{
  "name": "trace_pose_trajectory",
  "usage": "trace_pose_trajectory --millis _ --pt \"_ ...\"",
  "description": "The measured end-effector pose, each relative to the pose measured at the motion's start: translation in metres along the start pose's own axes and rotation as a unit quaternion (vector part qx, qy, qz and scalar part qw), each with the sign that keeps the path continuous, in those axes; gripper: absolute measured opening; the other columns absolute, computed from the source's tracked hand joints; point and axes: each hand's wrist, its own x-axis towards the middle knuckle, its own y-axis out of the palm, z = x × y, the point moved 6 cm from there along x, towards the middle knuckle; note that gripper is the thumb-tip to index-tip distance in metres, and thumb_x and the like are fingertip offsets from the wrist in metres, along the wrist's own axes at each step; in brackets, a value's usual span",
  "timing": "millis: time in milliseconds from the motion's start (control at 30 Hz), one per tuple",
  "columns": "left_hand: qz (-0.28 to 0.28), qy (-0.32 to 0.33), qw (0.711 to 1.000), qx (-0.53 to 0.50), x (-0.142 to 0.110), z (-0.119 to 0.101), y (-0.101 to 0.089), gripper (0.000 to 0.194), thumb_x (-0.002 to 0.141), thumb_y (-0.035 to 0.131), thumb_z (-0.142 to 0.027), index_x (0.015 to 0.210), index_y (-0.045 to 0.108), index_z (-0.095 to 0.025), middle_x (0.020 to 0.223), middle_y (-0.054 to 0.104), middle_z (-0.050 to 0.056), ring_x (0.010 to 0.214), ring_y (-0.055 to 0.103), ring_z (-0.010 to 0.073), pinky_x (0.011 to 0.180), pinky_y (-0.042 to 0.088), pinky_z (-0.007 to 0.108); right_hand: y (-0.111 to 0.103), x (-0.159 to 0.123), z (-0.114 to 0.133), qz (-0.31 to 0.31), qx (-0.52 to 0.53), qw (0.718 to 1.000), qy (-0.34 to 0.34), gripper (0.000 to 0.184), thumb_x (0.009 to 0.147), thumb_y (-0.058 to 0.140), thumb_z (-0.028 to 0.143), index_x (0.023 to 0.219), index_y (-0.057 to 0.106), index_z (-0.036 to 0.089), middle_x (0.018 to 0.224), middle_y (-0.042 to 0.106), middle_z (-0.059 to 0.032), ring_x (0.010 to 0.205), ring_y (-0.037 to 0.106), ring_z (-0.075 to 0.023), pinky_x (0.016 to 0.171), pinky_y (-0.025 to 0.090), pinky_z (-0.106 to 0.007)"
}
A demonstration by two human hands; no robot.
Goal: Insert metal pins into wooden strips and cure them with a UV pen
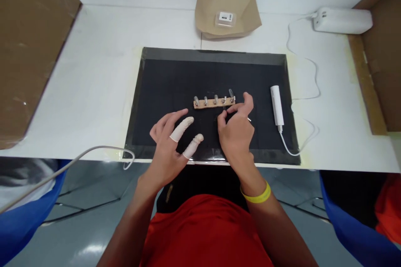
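Observation:
A small wooden strip (214, 103) with several metal screws standing in it lies on a black mat (175, 83). My right hand (236, 127) hovers just in front of the strip's right end, thumb and forefinger pinched together on something tiny I cannot make out. My left hand (171, 139) rests over the mat to the left of the strip, fingers spread and holding nothing; white finger cots cover its forefinger and thumb. A yellow band sits on my right wrist.
A white electric screwdriver (276, 105) lies on the mat's right side, its cable running to a white adapter (343, 20) at the back right. A brown paper tray (228, 16) with a small packet stands behind the mat. Cardboard walls flank the white table (94, 83).

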Motion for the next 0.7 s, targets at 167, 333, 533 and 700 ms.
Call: trace_pose_trajectory --millis 167,333,533,700 --pt "0.009 0.016 1.0 -0.015 0.006 -0.007 0.007 0.038 0.102 0.068 -0.031 0.138 0.056 -0.024 0.149 0.062 0.015 0.14 0.052 0.0322 0.115 0.037 0.052 0.0 -0.002 0.001 0.001 0.011 1.0 0.006 0.067 0.092 0.049 0.028 0.155 0.026 0.023 0.108 0.072 -0.0064 0.074 0.068 -0.0211 0.068 0.055 -0.037" --pt "0.018 0.027 0.999 -0.024 0.011 -0.013 0.01 0.037 0.103 0.068 -0.032 0.137 0.056 -0.026 0.149 0.062 0.013 0.14 0.052 0.0303 0.117 0.036 0.051 0.002 -0.002 0.004 0.008 0.026 1.0 -0.005 0.067 0.092 0.049 0.028 0.154 0.026 0.021 0.105 0.072 -0.0061 0.073 0.068 -0.0213 0.066 0.054 -0.037" --pt "0.028 0.006 0.999 -0.018 0.01 -0.012 0.006 0.036 0.103 0.065 -0.033 0.138 0.057 -0.027 0.151 0.061 0.013 0.141 0.052 0.0304 0.116 0.037 0.05 -0.002 -0.018 0.006 0.034 0.054 0.996 -0.055 0.072 0.088 0.057 0.034 0.152 0.027 0.024 0.099 0.072 -0.0021 0.068 0.066 -0.0193 0.06 0.051 -0.034" --pt "0.028 -0.005 1.0 -0.003 0.01 -0.01 0.006 0.028 0.104 0.065 -0.031 0.132 0.064 -0.025 0.138 0.07 0.01 0.131 0.058 0.0279 0.109 0.038 0.046 -0.015 -0.029 0.002 0.043 0.061 0.995 -0.067 0.066 0.088 0.057 0.031 0.148 0.031 0.026 0.096 0.07 0.0011 0.061 0.062 -0.0155 0.058 0.049 -0.032"
